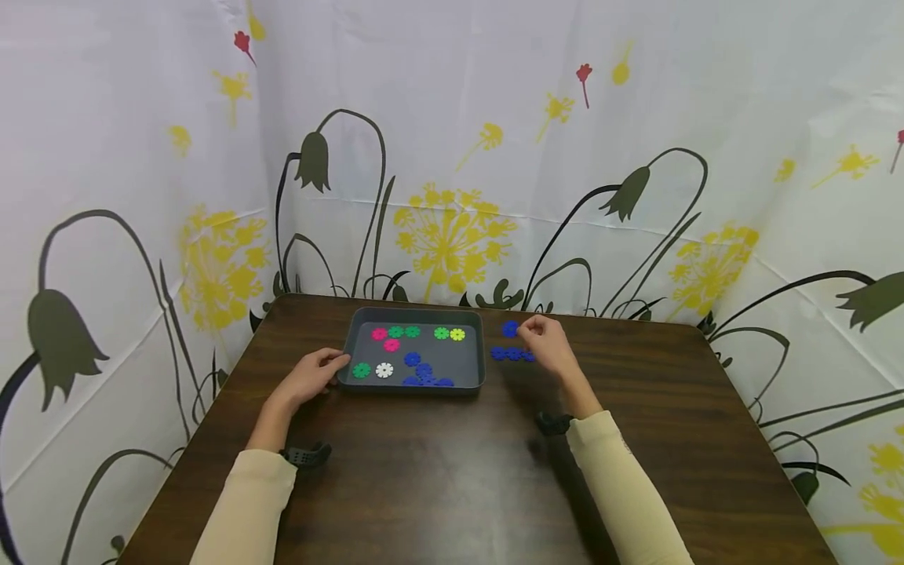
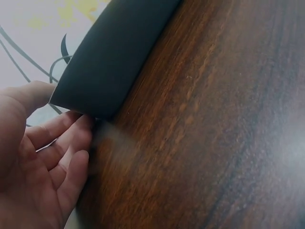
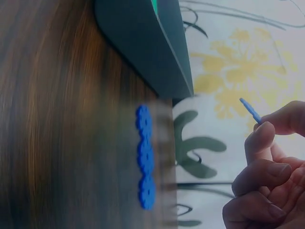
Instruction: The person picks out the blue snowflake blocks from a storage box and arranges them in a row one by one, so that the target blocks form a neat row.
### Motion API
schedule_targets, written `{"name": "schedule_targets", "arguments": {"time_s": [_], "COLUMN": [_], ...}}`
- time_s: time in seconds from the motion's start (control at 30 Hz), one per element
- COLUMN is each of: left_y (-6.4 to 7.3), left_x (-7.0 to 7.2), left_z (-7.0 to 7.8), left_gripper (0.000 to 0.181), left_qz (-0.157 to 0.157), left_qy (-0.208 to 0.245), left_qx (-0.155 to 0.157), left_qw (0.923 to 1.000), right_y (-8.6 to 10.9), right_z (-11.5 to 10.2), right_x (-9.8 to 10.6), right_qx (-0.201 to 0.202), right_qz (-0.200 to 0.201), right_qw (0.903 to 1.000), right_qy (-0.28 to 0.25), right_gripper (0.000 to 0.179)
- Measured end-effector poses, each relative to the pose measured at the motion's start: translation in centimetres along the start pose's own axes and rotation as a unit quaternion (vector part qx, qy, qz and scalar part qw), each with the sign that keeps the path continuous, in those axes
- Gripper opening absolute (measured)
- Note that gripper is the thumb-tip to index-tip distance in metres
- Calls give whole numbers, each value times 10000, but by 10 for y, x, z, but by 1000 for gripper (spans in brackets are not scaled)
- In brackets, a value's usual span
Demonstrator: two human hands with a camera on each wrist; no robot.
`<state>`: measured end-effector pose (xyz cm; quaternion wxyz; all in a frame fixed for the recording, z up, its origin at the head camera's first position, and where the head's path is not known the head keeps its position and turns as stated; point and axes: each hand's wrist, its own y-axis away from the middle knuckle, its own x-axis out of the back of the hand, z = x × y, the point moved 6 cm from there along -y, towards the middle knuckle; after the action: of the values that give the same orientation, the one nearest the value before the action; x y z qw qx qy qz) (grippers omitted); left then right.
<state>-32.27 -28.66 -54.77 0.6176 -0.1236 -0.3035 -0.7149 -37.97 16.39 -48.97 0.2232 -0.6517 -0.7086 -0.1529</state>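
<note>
My right hand (image 1: pixel 547 344) is raised above the table, right of the grey tray (image 1: pixel 410 392). Between thumb and forefinger it pinches a blue notched disc (image 3: pixel 250 110), seen edge-on in the right wrist view. Below it, a row of three blue discs (image 3: pixel 146 157) lies on the wood. At the tray's near left corner, my left hand (image 1: pixel 314 377) grips the wall, thumb at the rim and fingers lower on the outside. Inside the tray are several blue discs (image 1: pixel 424 369), two pink discs (image 1: pixel 391 344), several green discs (image 1: pixel 362 370), a white disc (image 1: pixel 384 370) and a yellow disc (image 1: pixel 457 335).
The dark wooden table (image 1: pixel 424 479) runs back to a white curtain (image 1: pixel 452 141) printed with flowers. Black bands (image 1: pixel 307 455) are worn on both wrists.
</note>
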Motion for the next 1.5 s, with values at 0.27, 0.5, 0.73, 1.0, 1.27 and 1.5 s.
{"name": "schedule_targets", "arguments": {"time_s": [0.27,0.5,0.73,1.0,1.27,1.5], "left_y": [-4,0,3,4,2,0], "left_x": [-2,1,1,2,1,1], "left_z": [-2,-1,3,3,1,-1], "left_gripper": [67,65,66,65,65,66], "left_qz": [-68,-86,-127,-151,-155,-135], "left_qy": [8,12,60,79,81,25], "left_qx": [-49,-163,-199,-200,-157,-187], "left_qw": [10000,9998,9997,9997,9997,9997], "right_y": [-1,-3,-3,6,7,6], "right_z": [24,46,81,101,103,104], "right_x": [22,36,42,40,38,38], "right_qx": [-377,-917,-1611,-2211,-2250,-2230], "right_qz": [95,-24,-123,-458,-755,-797], "right_qw": [9992,9957,9862,9706,9675,9682], "right_qy": [45,160,-350,-833,-875,-802], "right_gripper": [27,34,30,27,34,35]}}
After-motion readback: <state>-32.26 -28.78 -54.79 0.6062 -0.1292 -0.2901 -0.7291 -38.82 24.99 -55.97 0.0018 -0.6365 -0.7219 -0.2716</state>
